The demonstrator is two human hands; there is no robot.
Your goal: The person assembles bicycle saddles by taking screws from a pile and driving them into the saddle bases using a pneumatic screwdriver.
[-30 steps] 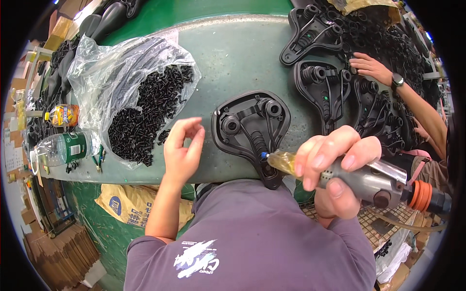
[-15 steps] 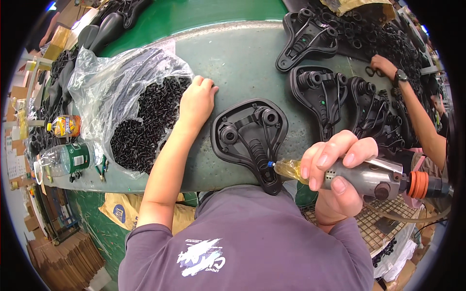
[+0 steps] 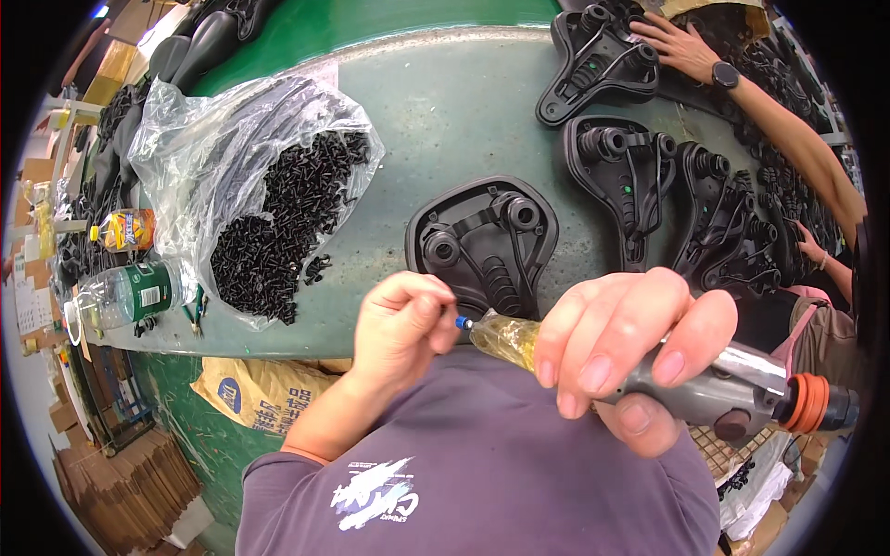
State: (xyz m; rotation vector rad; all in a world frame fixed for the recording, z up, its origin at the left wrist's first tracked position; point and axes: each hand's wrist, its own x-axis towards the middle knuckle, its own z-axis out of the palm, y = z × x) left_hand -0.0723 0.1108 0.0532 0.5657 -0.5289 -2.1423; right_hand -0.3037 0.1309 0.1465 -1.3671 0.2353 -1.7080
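My right hand (image 3: 630, 347) is wrapped round a power screwdriver (image 3: 728, 394) with a grey metal body, orange rings and a yellowish see-through nose. Its blue-collared tip points left, right by the fingertips of my left hand (image 3: 405, 324). Those fingers are pinched together, and whatever they hold is too small or hidden to make out. Just beyond both hands, a black bicycle saddle (image 3: 501, 261) lies underside up on the bench, its narrow end partly hidden by them. To the left, an open clear plastic bag (image 3: 176, 185) holds a heap of small black screws (image 3: 255, 269).
Several upturned saddles (image 3: 640, 199) stand along the right. A co-worker's hand (image 3: 681, 51) reaches over black parts at the far right. A green-labelled bottle (image 3: 139, 295) and an orange-labelled bottle (image 3: 125, 230) are at the left. The green bench (image 3: 417, 120) has its near edge before me.
My left hand has come back from the screw heap to the screwdriver tip. The screwdriver has moved left and off the saddle. The co-worker's hand has shifted farther away and left.
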